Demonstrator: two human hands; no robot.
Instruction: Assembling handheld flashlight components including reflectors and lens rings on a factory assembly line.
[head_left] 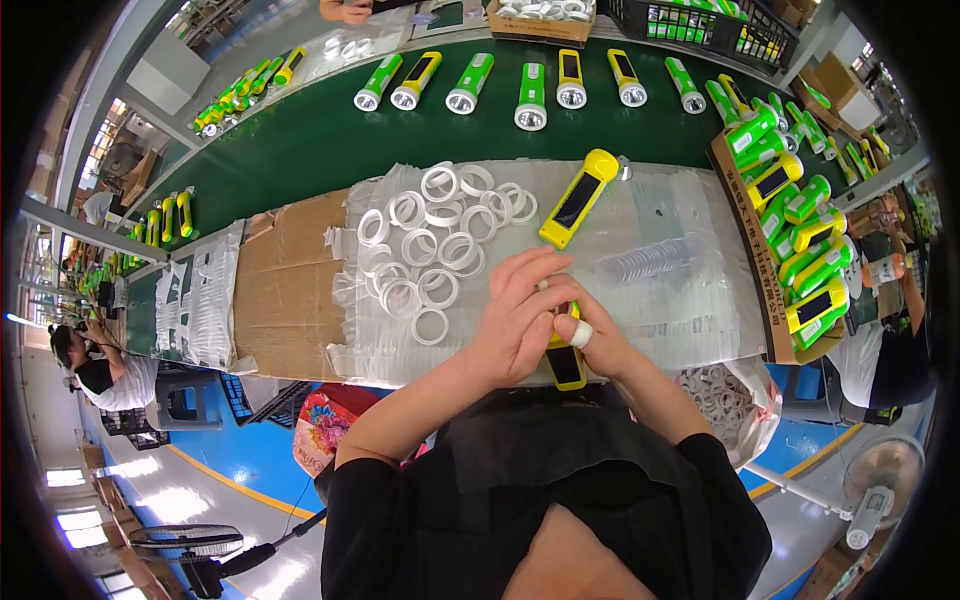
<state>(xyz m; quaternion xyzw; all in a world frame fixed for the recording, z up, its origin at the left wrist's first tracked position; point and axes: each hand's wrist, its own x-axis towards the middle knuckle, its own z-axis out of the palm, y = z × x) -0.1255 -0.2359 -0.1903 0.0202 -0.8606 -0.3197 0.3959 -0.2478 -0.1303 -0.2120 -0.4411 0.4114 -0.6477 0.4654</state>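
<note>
Close to the table's near edge, my right hand [600, 343] is wrapped round a yellow flashlight [567, 368] with a dark panel on its side. My left hand [515, 318] presses over the flashlight's upper end, its fingers closed there, so that end is mostly hidden. White tape wraps a finger of my right hand. Beyond my hands lies another yellow flashlight [580, 200], its head at the far end. Left of my hands, many white plastic rings [430, 328] are spread on the plastic-covered worktop. A row of overlapping clear discs [650, 262] lies to the right.
Green and yellow flashlights [532, 100] stand along the dark green belt [300, 130] behind the worktop. A cardboard box [752, 235] full of flashlights is at the right. Below it hangs a bag of white rings [725, 400]. Standing fans [190, 545] and other people are around.
</note>
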